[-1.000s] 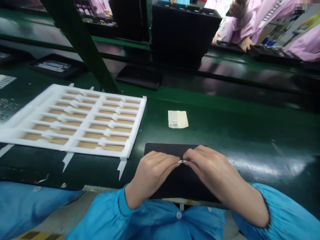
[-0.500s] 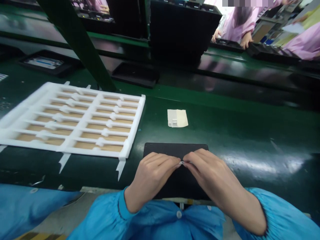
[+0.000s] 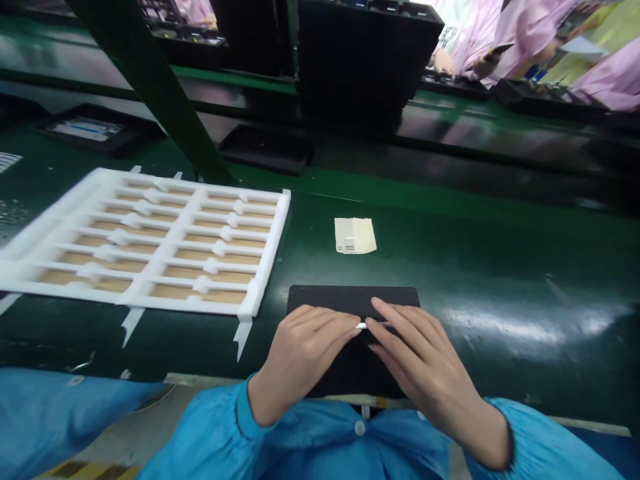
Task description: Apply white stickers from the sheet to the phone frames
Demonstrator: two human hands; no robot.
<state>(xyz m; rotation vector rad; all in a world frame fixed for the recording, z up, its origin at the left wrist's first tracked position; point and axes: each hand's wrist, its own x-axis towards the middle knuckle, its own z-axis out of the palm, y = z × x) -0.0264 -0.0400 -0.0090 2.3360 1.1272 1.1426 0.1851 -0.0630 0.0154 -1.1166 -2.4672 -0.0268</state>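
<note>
My left hand (image 3: 313, 347) is closed in a pinch on a small thin pale strip (image 3: 362, 326), which is held over a black flat pad (image 3: 340, 373) in front of me. The strip's left end is hidden in the fingers. My right hand (image 3: 420, 353) meets it from the other side, its fingers spread apart and one fingertip touching the strip. A thin part of the strip shows between those fingers. Beyond the pad lies a cream and grey label sheet (image 3: 364, 236) with printed barcodes.
A white foam tray (image 3: 173, 250) with brown-bottomed slots fills the left of the green bench. Behind it stand a slanted green post (image 3: 165, 100), a black tray (image 3: 267, 148) and a large black box (image 3: 367, 60). Across the line, people in pink sleeves (image 3: 540, 27) work.
My right hand's fingers have opened from a pinch and spread, and the hand has shifted slightly. My left hand keeps its grip on the strip. Across the line, a person's hands have moved.
</note>
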